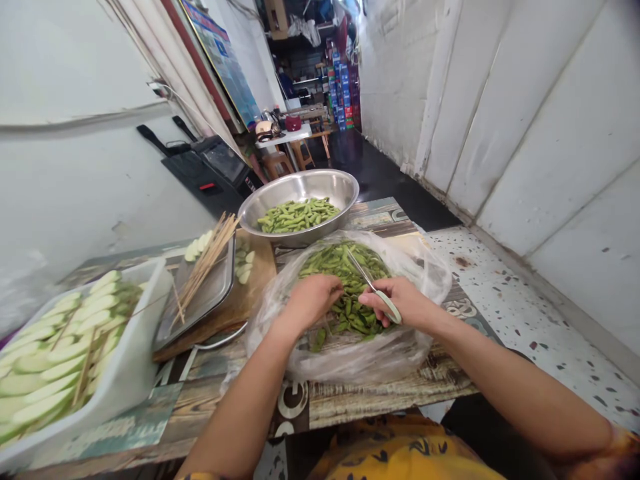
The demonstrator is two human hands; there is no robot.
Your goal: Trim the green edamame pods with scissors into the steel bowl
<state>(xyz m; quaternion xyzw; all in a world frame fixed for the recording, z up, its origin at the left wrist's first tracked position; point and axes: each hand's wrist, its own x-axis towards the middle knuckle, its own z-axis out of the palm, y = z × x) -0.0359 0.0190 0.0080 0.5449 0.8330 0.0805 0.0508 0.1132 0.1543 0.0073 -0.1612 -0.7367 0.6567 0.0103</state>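
Green edamame pods (pixel 357 320) lie heaped in an opened clear plastic bag (pixel 280 340) on the table. My right hand (pixel 403 300) is closed around the pale handles of a pair of scissors (pixel 364 272), whose blades point up and to the left over the pods. At the left side of the heap, my left hand (pixel 315 300) has its fingers curled together in a pinch; whatever is between them is hidden. Just beyond the bag stands a steel bowl (pixel 347 193) with more pods in its bottom.
To the left, a white plastic tub (pixel 145 333) holds skewered pale green slices. Bamboo sticks (pixel 210 260) lie across a metal tray (pixel 197 300) on a wooden board (pixel 263 257). The patterned table (pixel 200 407) ends near my body. A white wall (pixel 500 100) runs along the right.
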